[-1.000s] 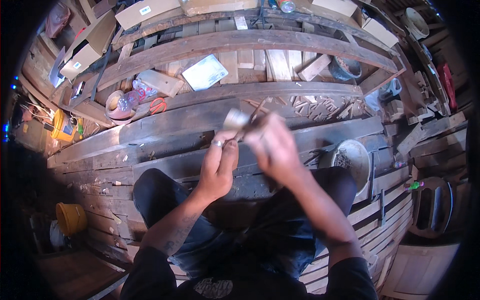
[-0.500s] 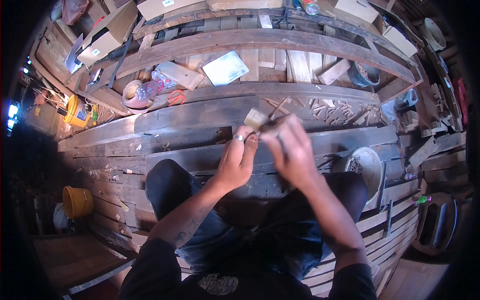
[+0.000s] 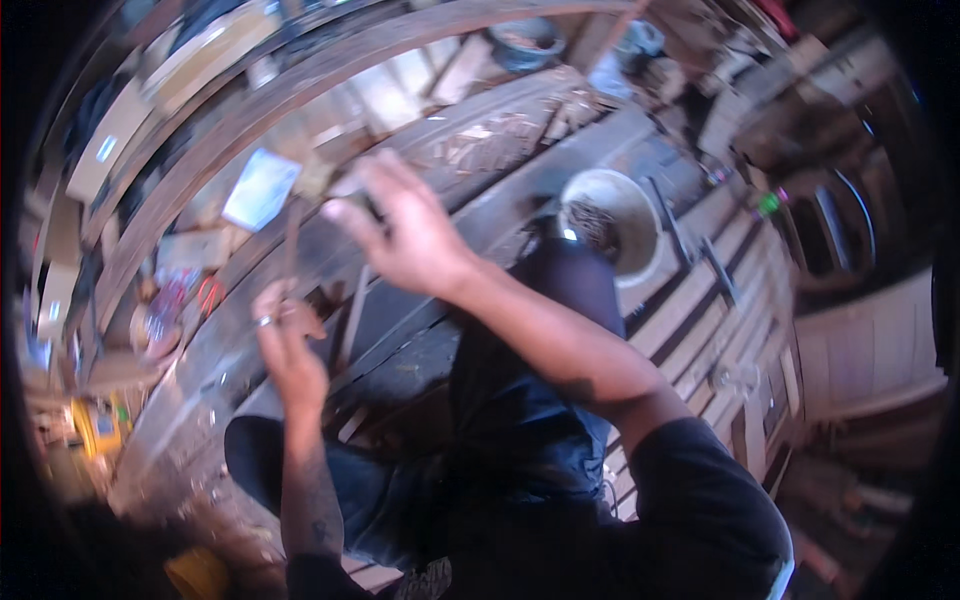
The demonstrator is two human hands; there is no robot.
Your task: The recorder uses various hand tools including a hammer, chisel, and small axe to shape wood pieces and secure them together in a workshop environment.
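Work status is judged to be under way: a thin brown stick (image 3: 292,240) is gripped in my left hand (image 3: 290,335), small wood pieces (image 3: 495,140) lie scattered ahead, and the amount left cannot be determined. The stick projects upward from the curled fingers of my left hand, its upper part left of my right hand (image 3: 415,230) and apart from it. My right hand is half-curled, thumb away from fingers; blur prevents telling whether it holds anything.

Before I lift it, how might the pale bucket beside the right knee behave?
The pale bucket is probably stiff: its rim looks round. It may feel heavy, as dark, nail-like bits lie inside; loosely heaped, they could slide if tilted.
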